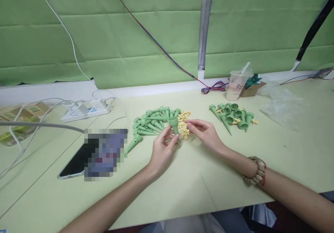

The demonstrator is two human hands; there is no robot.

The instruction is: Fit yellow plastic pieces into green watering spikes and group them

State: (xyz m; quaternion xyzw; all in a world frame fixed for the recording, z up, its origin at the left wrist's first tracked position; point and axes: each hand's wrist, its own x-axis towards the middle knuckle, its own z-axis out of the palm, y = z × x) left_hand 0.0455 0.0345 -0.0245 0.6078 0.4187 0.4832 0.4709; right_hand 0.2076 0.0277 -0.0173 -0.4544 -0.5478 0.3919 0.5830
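Upright in my left hand [164,148] is a green plastic watering spike [173,122], its wide cup-like end up and its point down. Thumb and fingers close around its tapered part. My right hand [205,133] is just to the right, thumb and forefinger pinched together beside the small yellow plastic pieces [185,116]. Whatever lies between those fingertips is too small to make out. Behind my left hand lies a pile of green spikes [150,119], partly hidden by the held one. Another group of green spikes [229,114], with yellow pieces among them, lies farther right.
At the left are a phone [75,161], partly blurred out, and a white power strip [90,110] with cables. Toward the back right stand a plastic cup [235,86] with a straw and a small cardboard box [250,90]. Crumpled clear plastic [283,107] lies at the right.
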